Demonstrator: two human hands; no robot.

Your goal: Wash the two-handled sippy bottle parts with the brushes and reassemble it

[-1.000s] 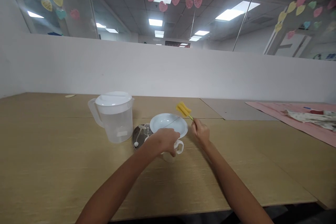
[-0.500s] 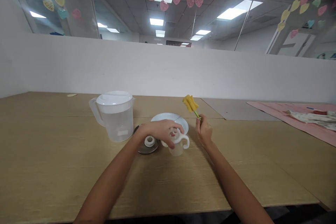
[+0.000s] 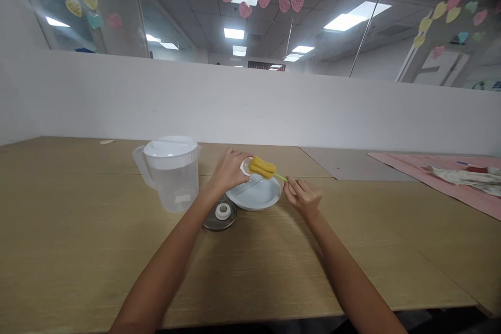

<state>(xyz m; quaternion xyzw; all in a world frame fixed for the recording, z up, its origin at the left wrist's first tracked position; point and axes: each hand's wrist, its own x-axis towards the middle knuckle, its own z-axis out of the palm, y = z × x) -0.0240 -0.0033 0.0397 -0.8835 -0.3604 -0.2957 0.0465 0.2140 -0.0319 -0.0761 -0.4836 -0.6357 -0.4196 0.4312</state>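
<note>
My left hand (image 3: 230, 169) is wrapped round a clear cup (image 3: 246, 166) with a white rim, tipped on its side with its mouth facing right. The head of a yellow sponge brush (image 3: 262, 167) is at the cup's mouth. My right hand (image 3: 303, 197) pinches the brush's thin green handle. Both hands are over a white plate (image 3: 256, 198). Left of the plate, a round metal tray (image 3: 219, 225) holds a white ring-shaped piece (image 3: 223, 212).
A clear lidded pitcher (image 3: 175, 180) stands on the table to the left. At the right, a pink cloth (image 3: 422, 169) carries a patterned cloth (image 3: 465, 176). A grey mat (image 3: 352, 164) lies at the back.
My left hand has raised the cup and turned it on its side above the plate. The brush has moved left and tilted down, its head now at the cup's mouth.
</note>
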